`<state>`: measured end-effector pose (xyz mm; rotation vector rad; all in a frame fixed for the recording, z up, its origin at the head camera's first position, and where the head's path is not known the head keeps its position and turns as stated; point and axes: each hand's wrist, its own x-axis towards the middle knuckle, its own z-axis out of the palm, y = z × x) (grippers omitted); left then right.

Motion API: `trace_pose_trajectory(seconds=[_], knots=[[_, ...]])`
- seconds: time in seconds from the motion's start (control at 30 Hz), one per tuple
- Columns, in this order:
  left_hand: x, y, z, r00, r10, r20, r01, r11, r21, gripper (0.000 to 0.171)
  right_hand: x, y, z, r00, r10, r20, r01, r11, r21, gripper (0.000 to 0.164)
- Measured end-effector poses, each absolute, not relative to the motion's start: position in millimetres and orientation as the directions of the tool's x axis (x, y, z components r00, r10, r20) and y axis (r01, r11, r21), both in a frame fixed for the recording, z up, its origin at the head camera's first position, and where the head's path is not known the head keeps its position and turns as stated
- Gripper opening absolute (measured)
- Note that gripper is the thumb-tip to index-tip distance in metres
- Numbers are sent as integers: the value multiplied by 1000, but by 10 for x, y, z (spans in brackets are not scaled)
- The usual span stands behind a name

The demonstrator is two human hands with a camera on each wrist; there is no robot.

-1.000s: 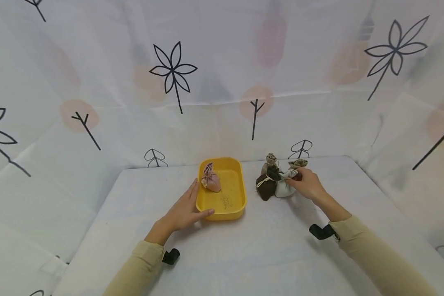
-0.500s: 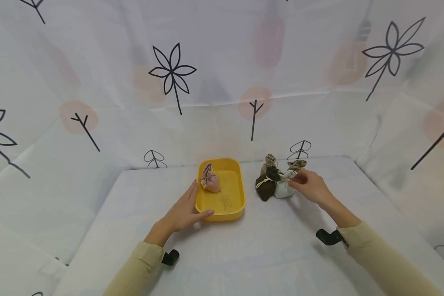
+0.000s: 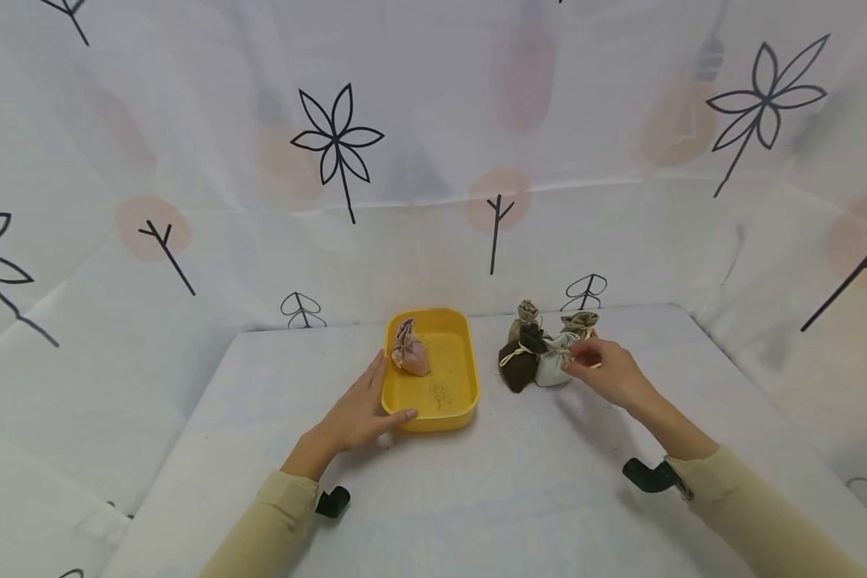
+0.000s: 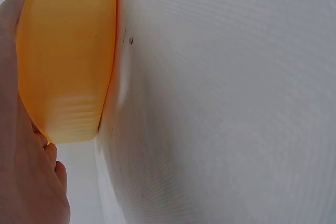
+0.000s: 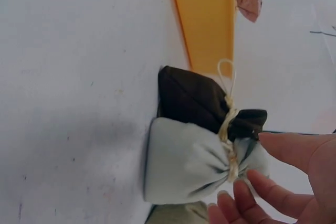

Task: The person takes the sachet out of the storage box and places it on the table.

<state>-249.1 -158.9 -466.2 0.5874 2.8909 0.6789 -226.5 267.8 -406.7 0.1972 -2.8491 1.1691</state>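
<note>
My left hand (image 3: 357,413) rests against the yellow tray (image 3: 441,423), its fingers straight along the left side and its thumb at the near rim. Inside that tray, a small pink drawstring pouch (image 3: 414,359) leans at the left. My right hand (image 3: 610,373) is at the neck of a white drawstring pouch (image 5: 181,163); its gathered top lies between my thumb and fingertips. That pouch stands on the table against a dark brown pouch (image 3: 518,369) tied with a cream cord. The tips of some right fingers overlap the pouch's far side.
Behind the white and brown pouches stand a tan pouch (image 3: 527,311) and an olive-beige pouch (image 3: 580,321). A white cloth covers the table (image 3: 433,514). A printed curtain (image 3: 419,249) rises along the table's back edge.
My right hand has shifted slightly right and down, from the white pouch's open top to its tied neck. The left hand, the tray and the pouches keep their places.
</note>
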Motion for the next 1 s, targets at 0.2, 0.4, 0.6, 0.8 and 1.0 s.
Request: trace_pose_trajectory(seconds=[0.2,0.4,0.6,0.8,1.0], knots=[[-2499,-1596,-4688,-918,397,-23,345,825,448,121,-2229,2540,-4019,-985,-123,120,-172,691,-702,36],[-2497,-1596,-4685,-916,402,-21,350,820,453,122,-2242,2361,-3954,-976,-162,148,-219,670,-709,35],[-2505,-1597,-4684,-914,404,-15,354,817,456,121,-2309,2150,-3890,-978,-163,132,-209,681,-702,39],[-2502,-1599,-4682,-914,405,-22,350,817,458,122,-2387,1934,-3878,-967,-211,143,-248,650,-718,33],[-2501,-1606,-4676,-914,404,-18,352,817,457,122,-2467,1688,-3853,-962,-235,138,-257,615,-745,30]])
